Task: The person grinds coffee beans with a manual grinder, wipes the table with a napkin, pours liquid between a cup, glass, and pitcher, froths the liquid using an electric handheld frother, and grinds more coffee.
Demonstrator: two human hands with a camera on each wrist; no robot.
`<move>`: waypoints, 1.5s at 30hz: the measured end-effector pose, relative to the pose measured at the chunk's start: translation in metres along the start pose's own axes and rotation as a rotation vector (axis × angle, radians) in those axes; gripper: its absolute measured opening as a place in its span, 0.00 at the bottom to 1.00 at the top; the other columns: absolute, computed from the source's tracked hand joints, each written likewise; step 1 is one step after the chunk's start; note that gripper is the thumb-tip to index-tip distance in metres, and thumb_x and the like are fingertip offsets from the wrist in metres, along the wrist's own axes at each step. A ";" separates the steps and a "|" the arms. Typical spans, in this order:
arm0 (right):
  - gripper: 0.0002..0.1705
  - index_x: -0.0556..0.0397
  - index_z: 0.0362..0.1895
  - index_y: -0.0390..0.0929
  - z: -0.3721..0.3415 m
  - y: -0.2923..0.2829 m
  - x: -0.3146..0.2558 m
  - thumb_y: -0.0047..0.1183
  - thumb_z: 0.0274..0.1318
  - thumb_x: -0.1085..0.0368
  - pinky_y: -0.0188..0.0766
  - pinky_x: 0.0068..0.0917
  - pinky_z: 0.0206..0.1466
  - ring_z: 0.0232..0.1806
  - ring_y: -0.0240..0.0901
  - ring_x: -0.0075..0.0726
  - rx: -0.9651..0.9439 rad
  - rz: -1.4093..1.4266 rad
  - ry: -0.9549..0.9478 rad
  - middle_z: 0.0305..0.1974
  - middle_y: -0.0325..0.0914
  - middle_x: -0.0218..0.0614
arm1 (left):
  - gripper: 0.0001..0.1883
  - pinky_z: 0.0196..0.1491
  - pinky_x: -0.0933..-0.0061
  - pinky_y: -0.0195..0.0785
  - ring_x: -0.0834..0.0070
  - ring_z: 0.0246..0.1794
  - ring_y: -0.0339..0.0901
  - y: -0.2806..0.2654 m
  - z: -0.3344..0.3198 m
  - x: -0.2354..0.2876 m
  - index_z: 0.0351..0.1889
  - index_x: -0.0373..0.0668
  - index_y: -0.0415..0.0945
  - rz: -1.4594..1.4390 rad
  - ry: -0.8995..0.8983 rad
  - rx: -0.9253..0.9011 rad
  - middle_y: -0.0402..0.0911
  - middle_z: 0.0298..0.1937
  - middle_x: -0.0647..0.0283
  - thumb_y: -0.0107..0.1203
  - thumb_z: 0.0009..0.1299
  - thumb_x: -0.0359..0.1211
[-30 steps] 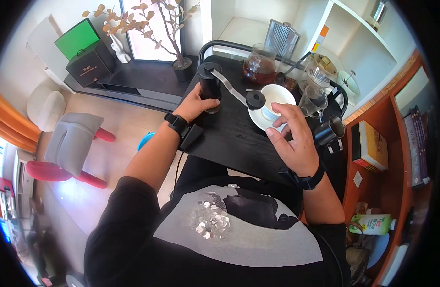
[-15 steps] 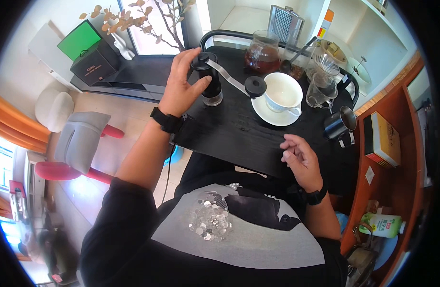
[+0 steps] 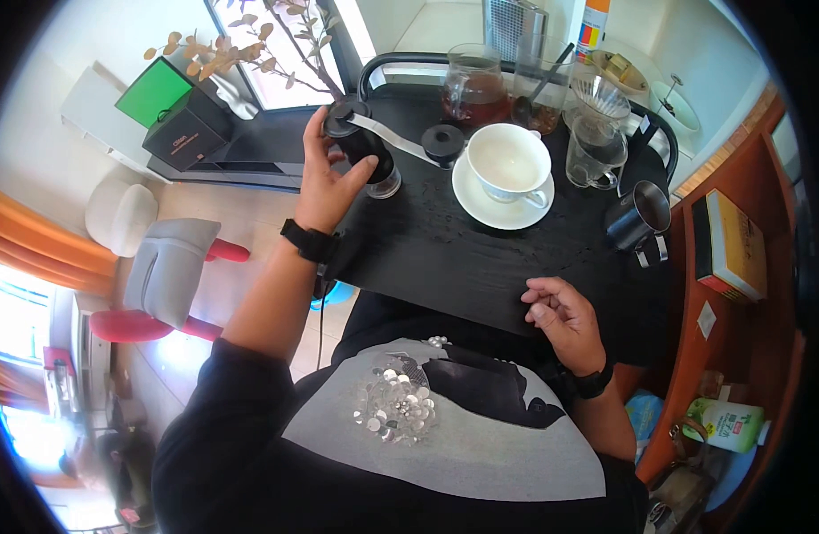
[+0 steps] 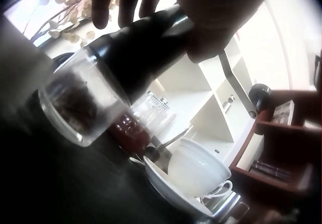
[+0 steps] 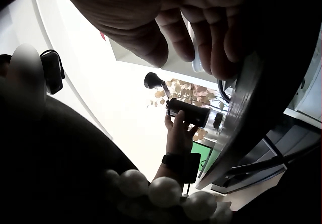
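My left hand [image 3: 331, 185] grips the black hand grinder [image 3: 367, 149] round its upper body, at the table's left side. In the left wrist view dark grounds lie in the grinder's clear base [image 4: 80, 100], which is on or close to the black tabletop. The crank arm points right and ends in a black knob [image 3: 443, 144], close to the white cup [image 3: 509, 162] on its saucer [image 3: 491, 212]. Over the table's front edge my right hand [image 3: 565, 325] hangs loosely curled and holds nothing.
Behind the cup are a glass server [image 3: 474, 93] with brown liquid and a glass [image 3: 541, 98] holding a dark spoon. A glass dripper [image 3: 596, 111] and a metal pitcher [image 3: 638, 216] stand right. An orange-brown shelf [image 3: 694, 329] borders the right side.
My left hand has shifted its hold up the grinder, whose clear base now shows. My right hand has drawn back from beside the cup to the table's front edge.
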State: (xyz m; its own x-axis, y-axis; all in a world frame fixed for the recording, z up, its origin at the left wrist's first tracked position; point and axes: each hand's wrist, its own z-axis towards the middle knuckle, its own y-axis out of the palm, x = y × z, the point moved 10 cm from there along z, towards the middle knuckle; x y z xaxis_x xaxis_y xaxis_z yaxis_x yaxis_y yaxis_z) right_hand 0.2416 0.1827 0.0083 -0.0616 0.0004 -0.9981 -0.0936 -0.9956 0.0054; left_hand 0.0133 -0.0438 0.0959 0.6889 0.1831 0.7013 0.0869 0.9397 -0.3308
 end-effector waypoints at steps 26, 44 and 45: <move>0.13 0.60 0.42 0.73 0.003 -0.001 -0.014 0.50 0.54 0.67 0.66 0.18 0.37 0.33 0.69 0.24 -0.022 -0.124 -0.069 0.36 0.71 0.35 | 0.14 0.43 0.65 0.65 0.58 0.41 0.71 0.068 0.109 -0.149 0.40 0.45 0.67 0.105 -0.051 -0.237 0.73 0.39 0.55 0.55 0.57 0.25; 0.12 0.60 0.42 0.73 0.004 -0.002 -0.010 0.51 0.52 0.69 0.66 0.19 0.38 0.34 0.70 0.26 -0.009 -0.138 -0.068 0.37 0.72 0.37 | 0.23 0.54 0.65 0.60 0.66 0.56 0.65 0.028 0.045 -0.175 0.60 0.40 0.56 -0.467 -0.795 -0.134 0.68 0.55 0.55 0.45 0.66 0.31; 0.12 0.60 0.42 0.73 0.005 -0.002 -0.010 0.51 0.52 0.69 0.66 0.19 0.37 0.33 0.70 0.25 -0.007 -0.139 -0.077 0.37 0.72 0.36 | 0.23 0.54 0.65 0.60 0.66 0.56 0.65 0.015 0.031 -0.161 0.60 0.40 0.56 -0.466 -0.808 -0.129 0.68 0.55 0.55 0.45 0.66 0.31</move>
State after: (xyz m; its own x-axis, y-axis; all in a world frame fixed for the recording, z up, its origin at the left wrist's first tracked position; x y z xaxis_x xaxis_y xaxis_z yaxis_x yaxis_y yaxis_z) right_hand 0.2378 0.1854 0.0185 -0.1248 0.1455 -0.9815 -0.0992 -0.9861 -0.1336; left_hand -0.1188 -0.0503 -0.0027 -0.1390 -0.0127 0.9902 0.3403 0.9384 0.0598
